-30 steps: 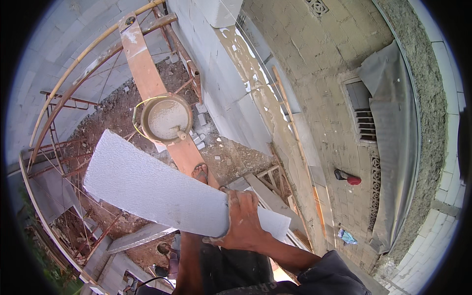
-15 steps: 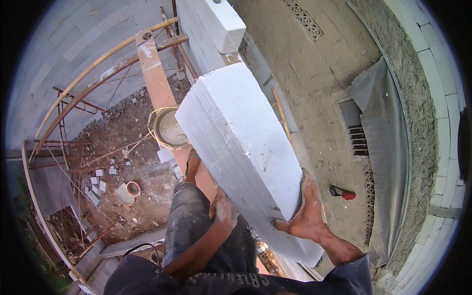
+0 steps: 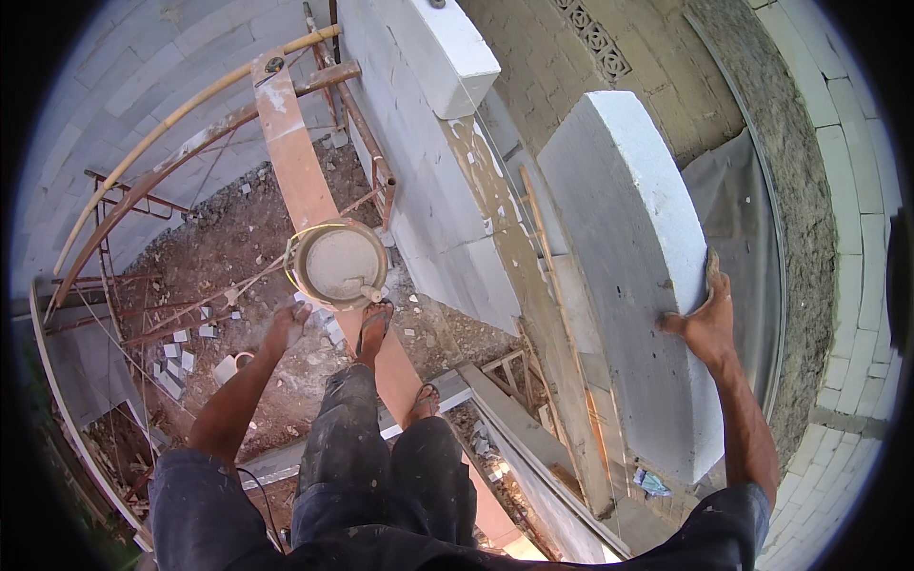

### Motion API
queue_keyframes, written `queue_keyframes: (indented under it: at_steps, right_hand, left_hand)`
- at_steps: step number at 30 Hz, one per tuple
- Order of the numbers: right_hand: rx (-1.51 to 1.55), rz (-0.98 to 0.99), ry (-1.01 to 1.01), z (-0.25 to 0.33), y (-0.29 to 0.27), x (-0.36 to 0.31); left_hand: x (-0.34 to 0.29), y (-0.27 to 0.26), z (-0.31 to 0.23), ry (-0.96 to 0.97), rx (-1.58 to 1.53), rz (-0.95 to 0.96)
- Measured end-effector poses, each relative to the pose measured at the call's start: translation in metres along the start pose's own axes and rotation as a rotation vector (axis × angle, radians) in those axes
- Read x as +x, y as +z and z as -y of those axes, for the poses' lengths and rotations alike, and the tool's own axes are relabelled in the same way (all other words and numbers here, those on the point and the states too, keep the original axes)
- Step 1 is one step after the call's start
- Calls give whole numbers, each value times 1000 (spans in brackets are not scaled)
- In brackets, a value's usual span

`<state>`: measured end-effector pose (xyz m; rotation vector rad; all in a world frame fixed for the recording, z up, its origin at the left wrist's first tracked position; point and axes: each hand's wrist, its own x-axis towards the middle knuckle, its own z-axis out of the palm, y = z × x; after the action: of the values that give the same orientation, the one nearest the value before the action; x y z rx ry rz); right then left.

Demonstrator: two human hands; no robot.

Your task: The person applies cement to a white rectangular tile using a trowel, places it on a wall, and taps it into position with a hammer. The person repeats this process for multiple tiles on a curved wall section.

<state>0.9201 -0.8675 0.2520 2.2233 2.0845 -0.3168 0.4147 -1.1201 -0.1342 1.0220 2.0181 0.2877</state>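
My right hand [image 3: 706, 319] grips a large white lightweight concrete block [image 3: 619, 276] by its right edge. The thumb presses on the broad grey-shaded face, and the fingers go round the narrow bright side. The block is tilted, off to the right of the wall. My left hand [image 3: 285, 329] is off the block, at the lower left of a round bucket [image 3: 297, 271], fingers loosely bent with nothing visible in them. Grey wet mortar [image 3: 341, 265] fills much of the bucket, and a tool with a short handle [image 3: 371, 293] rests in it at the near right rim.
The bucket and my feet are on a narrow orange plank [image 3: 303, 171] above rubble ground. Ahead, another white block [image 3: 447, 62] sits on the block wall [image 3: 405, 143], whose lower top strip carries mortar smears [image 3: 490, 181]. Scaffold poles [image 3: 190, 143] curve along the left.
My left hand has let go of the block and moved left toward the bucket. My right hand has carried the block right, uncovering the wall top and the whole bucket.
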Motion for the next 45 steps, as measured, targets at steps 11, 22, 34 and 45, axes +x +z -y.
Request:
queue_keyframes:
  at_steps: [11, 22, 34, 45]
  right_hand:
    - [-11, 182, -42, 57, 132, 94]
    - [143, 194, -59, 94, 199, 126]
    - [23, 48, -219, 104, 234, 143]
    - [-40, 112, -206, 111, 232, 151]
  left_hand:
    - [-163, -258, 248, -511, 619, -249]
    - [-235, -229, 273, -600, 609, -214]
    - [-238, -193, 279, -564, 455, -47]
    - [-189, -122, 272, -422, 259, 111]
